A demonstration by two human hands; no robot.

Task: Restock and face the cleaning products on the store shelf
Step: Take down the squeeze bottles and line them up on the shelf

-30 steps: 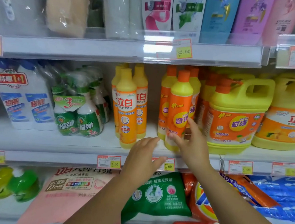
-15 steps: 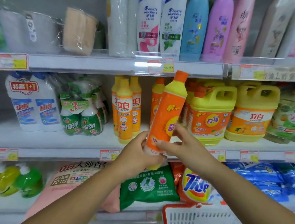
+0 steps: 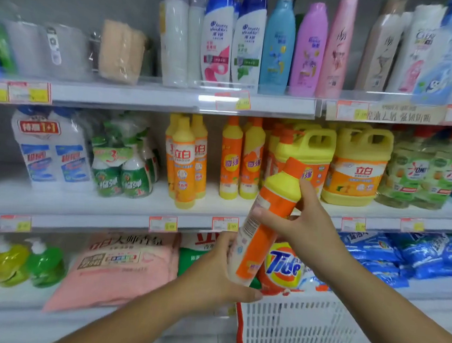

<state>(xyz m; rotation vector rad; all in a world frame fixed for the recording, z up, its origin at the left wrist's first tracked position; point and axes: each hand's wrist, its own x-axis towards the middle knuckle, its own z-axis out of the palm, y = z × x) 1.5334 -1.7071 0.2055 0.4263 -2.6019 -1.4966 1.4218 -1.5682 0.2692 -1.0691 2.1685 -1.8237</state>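
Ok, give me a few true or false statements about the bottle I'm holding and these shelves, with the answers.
1. The left hand and the right hand both hold the orange bottle. True.
2. The bottle stands upright on the middle shelf. False: it is held tilted in the air in front of that shelf, cap up and to the right.
3. The left hand holds the bottle's base end, and the right hand holds its upper part near the cap. True.
4. The Tide bag lies on the top shelf. False: it lies on the lower shelf, behind the bottle.
5. Yellow handled jugs stand on the middle shelf. True.
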